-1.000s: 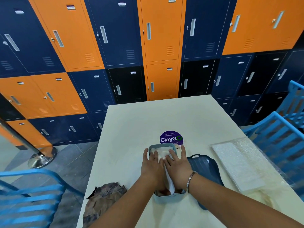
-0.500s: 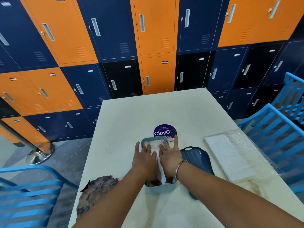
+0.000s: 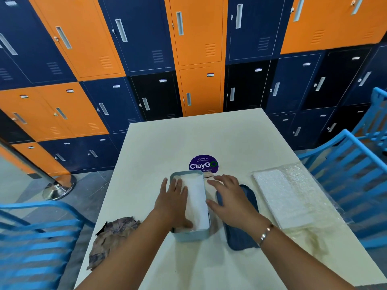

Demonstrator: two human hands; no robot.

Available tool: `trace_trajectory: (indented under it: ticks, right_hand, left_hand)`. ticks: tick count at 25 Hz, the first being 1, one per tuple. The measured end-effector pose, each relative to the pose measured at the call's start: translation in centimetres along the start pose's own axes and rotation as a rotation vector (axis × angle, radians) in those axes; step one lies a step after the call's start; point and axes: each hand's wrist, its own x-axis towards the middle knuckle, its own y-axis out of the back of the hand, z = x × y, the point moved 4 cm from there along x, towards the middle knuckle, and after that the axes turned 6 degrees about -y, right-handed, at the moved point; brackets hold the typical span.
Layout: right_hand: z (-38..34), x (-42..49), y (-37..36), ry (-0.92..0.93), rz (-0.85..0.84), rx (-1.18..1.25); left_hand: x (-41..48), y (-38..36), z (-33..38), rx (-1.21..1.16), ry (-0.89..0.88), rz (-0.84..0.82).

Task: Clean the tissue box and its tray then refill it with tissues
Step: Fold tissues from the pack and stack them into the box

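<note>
Right hand (image 3: 230, 197) has come off the tissues (image 3: 196, 197) since the last frame and shifted right. It's now spread loose over the tray (image 3: 240, 239), gripping nothing; can't tell if it touches. Left hand (image 3: 173, 201) hasn't moved: flat, fingers straight, palm pressing the stack down inside the box (image 3: 191, 235). Box sits mid-bench near the front edge, with the tray just beside it on the right, both on the bench (image 3: 178, 139). The step looks like seating the refill, so the task is probably near its end. To do it well: keep the left palm flat and the pressure even so the stack beds level below the rim, with no corner riding up the wall. The near end looks a bit bunched, so smooth that out before anything closes over it. Take the tray by its edge, not the middle, and line it up square with the box before joining them. Don't let the box skate; the bench looks slick. Count: two hands, one box, one tray, one stack in the box, one wrapped pack (image 3: 282, 197) further right, one rag (image 3: 113, 233) front left, one round sticker (image 3: 203, 164) just behind the box, three blue chairs (image 3: 351, 170) around the bench, lockers (image 3: 146, 38) behind.
</note>
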Motion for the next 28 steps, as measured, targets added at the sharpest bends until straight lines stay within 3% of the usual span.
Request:
trace_trajectory:
  ticks: [3, 8, 14, 18, 22, 24, 28]
  right_hand:
    - [2.5, -1.7, 1.1, -0.114, 0.07, 0.151]
    - [5.6, -3.5, 2.3, -0.179, 0.041, 0.177]
    - [10.8, -6.3, 4.0, -0.327, 0.049, 0.205]
    - [14.6, -7.8, 5.8, -0.474, 0.179, 0.279]
    - [18.3, -9.2, 8.1, -0.658, 0.377, 0.292]
    - [20.0, -9.9, 8.9, -0.756, 0.426, 0.286]
    - [23.3, -11.6, 10.3, -0.969, 0.612, 0.421]
  left_hand:
    - [0.4, 1.5, 0.7, -0.067, -0.001, 0.036]
    - [1.8, -0.5, 2.9, -0.179, 0.027, -0.105]
    - [1.8, 1.0, 2.0, -0.155, 0.07, -0.15]
    - [1.9, 4.7, 2.9, -0.106, 0.154, 0.17]
    - [3.1, 7.9, 8.9, -0.401, 0.03, 0.615]
    - [3.6, 9.1, 13.3, -0.54, -0.09, 0.597]
    - [5.7, 7.8, 21.5, -0.765, -0.211, 0.378]
